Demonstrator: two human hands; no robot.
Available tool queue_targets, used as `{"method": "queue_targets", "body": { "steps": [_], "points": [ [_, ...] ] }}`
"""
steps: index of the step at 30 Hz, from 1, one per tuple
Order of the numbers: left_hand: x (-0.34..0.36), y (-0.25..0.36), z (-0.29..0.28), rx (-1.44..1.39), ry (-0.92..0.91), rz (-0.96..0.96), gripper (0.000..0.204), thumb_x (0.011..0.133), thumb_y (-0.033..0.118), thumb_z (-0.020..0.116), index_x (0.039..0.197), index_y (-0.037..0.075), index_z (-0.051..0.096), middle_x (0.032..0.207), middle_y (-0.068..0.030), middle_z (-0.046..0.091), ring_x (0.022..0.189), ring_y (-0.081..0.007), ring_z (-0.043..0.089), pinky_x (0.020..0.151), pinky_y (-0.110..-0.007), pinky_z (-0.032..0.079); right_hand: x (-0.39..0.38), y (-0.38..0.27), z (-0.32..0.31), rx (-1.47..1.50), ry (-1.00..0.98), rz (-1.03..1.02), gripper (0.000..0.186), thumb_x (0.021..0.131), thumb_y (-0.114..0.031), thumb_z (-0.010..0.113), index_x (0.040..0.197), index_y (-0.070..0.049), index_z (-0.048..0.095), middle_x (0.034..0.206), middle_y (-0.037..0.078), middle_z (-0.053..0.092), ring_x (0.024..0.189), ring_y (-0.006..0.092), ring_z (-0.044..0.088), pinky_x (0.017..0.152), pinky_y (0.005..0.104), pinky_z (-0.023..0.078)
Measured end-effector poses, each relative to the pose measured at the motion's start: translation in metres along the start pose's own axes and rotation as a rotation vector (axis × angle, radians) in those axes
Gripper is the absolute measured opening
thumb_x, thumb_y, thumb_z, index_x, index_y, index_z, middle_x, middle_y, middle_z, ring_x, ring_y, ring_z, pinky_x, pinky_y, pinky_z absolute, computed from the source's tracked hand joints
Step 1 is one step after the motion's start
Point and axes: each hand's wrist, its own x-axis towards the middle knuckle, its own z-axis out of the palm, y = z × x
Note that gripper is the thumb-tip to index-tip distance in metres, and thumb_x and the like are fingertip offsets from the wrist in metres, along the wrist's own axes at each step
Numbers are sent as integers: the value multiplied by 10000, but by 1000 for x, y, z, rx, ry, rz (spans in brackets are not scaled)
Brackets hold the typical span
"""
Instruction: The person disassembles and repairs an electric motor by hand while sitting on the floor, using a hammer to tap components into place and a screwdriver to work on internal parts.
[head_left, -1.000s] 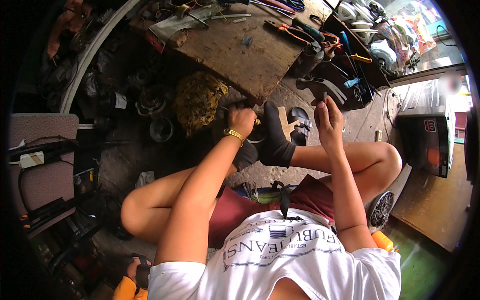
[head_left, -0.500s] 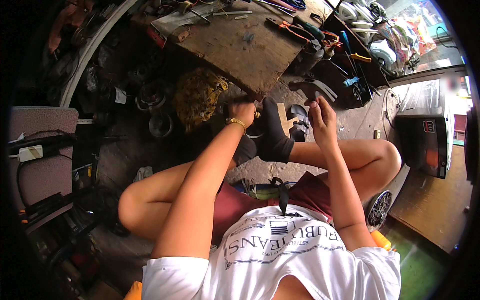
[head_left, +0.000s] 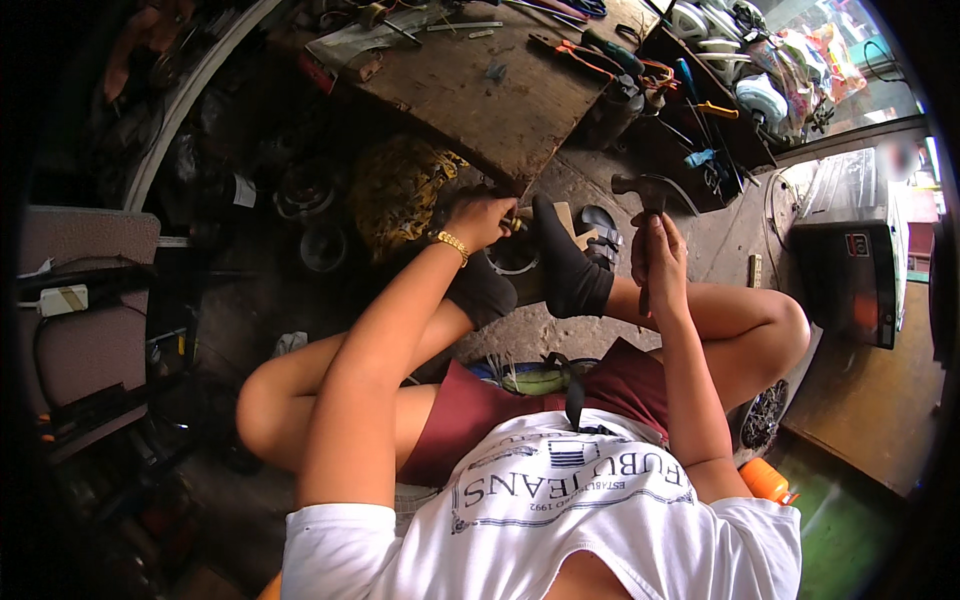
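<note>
Right hand (head_left: 662,252): grip closed round the handle of one claw hammer (head_left: 645,187), long axis running away from the body, head outermost, claw toward the right. Left hand (head_left: 480,220): grip curled on a small yellowish piece (head_left: 516,224), kind too small to tell, near a dark round metal part (head_left: 513,270) by the black socks (head_left: 572,262), the hammer head lying to its right, well apart. Farther off: wooden table (head_left: 480,120), near corner just beyond the left hand, bearing orange-handled pliers (head_left: 557,46).
</note>
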Motion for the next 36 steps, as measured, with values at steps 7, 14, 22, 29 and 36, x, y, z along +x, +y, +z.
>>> {"method": "queue_targets", "body": {
  "steps": [7, 14, 22, 29, 36],
  "points": [
    [11, -12, 29, 223, 57, -88, 173, 736, 117, 602, 883, 36, 640, 927, -183, 655, 888, -347, 619, 744, -431, 473, -4, 6, 5, -6, 4, 19, 254, 997, -277, 416, 947, -54, 526, 533, -31, 398, 360, 38, 295, 312, 198, 226],
    [6, 17, -12, 481, -157, -296, 222, 759, 198, 603, 922, 68, 678, 920, -164, 668, 892, -327, 633, 740, -431, 470, 0, 7, -9, 106, 72, 43, 223, 990, -261, 434, 968, -59, 525, 536, -32, 385, 365, 48, 304, 316, 200, 234],
    [14, 16, -6, 198, -142, -320, 232, 805, 131, 560, 987, 35, 665, 1057, -210, 638, 1032, -347, 599, 882, -447, 461, -4, 0, -10, 55, 57, 19, 218, 986, -259, 442, 969, -60, 528, 542, -35, 390, 372, 38, 311, 320, 189, 242],
    [17, 23, -14, 297, -390, -455, 307, 753, 196, 682, 1009, 28, 661, 1084, -176, 647, 1050, -333, 601, 890, -455, 455, -2, -1, -16, 51, 86, 36, 213, 983, -255, 450, 967, -58, 528, 554, -41, 396, 375, 36, 314, 320, 188, 246],
    [26, 10, -9, 254, -517, -400, 584, 683, 412, 780, 1095, 25, 633, 1155, -186, 616, 1082, -326, 590, 934, -434, 445, 1, -1, -8, -42, 38, 9, 215, 986, -249, 443, 973, -50, 524, 560, -40, 394, 393, 37, 328, 332, 190, 253]
  ]
}}
